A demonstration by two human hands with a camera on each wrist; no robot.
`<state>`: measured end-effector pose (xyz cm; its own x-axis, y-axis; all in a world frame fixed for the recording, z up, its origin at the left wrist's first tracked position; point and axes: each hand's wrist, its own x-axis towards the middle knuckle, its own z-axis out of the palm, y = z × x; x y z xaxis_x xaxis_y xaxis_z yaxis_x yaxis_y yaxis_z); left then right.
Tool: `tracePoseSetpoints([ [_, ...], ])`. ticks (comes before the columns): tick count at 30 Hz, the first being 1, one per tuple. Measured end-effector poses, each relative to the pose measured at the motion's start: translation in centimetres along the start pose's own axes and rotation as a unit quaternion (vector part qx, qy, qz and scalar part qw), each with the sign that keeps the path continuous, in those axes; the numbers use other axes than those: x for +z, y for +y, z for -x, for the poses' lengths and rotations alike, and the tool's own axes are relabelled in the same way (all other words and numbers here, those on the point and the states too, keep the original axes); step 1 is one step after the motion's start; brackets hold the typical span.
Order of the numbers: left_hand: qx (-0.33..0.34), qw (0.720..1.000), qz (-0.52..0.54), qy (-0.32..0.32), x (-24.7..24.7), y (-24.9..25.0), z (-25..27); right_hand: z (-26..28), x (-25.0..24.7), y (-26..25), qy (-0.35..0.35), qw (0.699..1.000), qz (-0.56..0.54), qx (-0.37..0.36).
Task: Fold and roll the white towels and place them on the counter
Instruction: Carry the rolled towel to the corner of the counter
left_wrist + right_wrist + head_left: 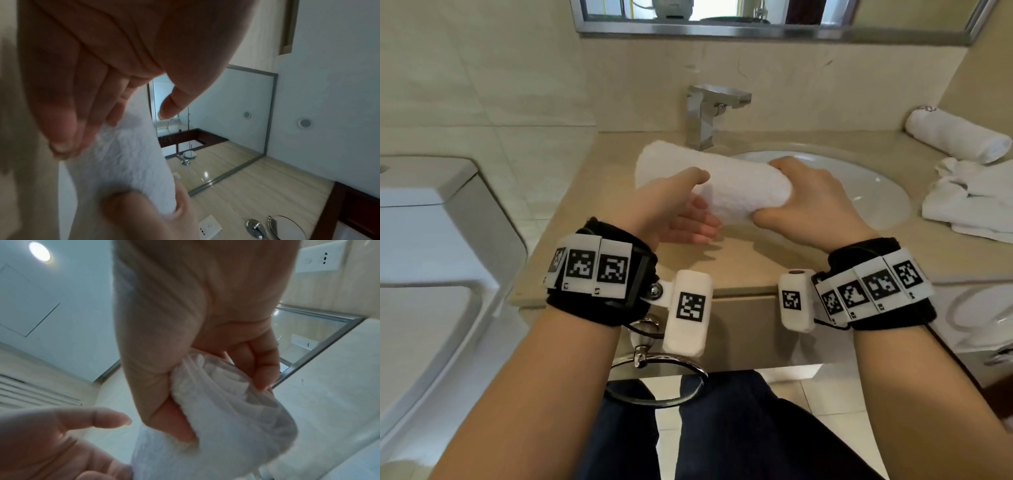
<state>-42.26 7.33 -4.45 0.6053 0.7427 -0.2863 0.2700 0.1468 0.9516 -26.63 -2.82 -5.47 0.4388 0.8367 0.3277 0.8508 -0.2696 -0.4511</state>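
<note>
Rolled towel in hand: a white towel (pixel 726 185), wound into a thick roll, is held above the beige counter (pixel 592 192), over its front part between the faucet and the front edge, its far end spreading toward the faucet (pixel 709 113).
Right hand: the right hand (pixel 811 202) clamps the near end of the roll, fingers curled over the top and thumb beneath (the right wrist view shows the spiral of layers at that end).
Left hand: the left hand (pixel 674 209) cups the roll from below on its left side, fingers nearly straight and spread under it, thumb lying along the top.
Sink: the white basin (pixel 873 192), set into the counter's right half, holds nothing visible.
Finished roll: one rolled towel (pixel 959 137) lies at the counter's back right corner.
Loose towels: a crumpled white heap (pixel 972 202) lies at the right edge, just in front of that roll.
</note>
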Motion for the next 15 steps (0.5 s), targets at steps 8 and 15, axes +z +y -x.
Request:
tracePoseSetpoints([
  [8, 0.026, 0.967, 0.239, -0.085, 4.4, 2.6, -2.4, -1.0, -1.6, 1.6, 0.11, 0.993, 0.037, -0.031],
  [15, 0.035, 0.954, 0.266, -0.131, 8.7, 6.0, -5.0, -1.3, -4.3, 5.6, 0.139, 0.987, 0.078, -0.022],
])
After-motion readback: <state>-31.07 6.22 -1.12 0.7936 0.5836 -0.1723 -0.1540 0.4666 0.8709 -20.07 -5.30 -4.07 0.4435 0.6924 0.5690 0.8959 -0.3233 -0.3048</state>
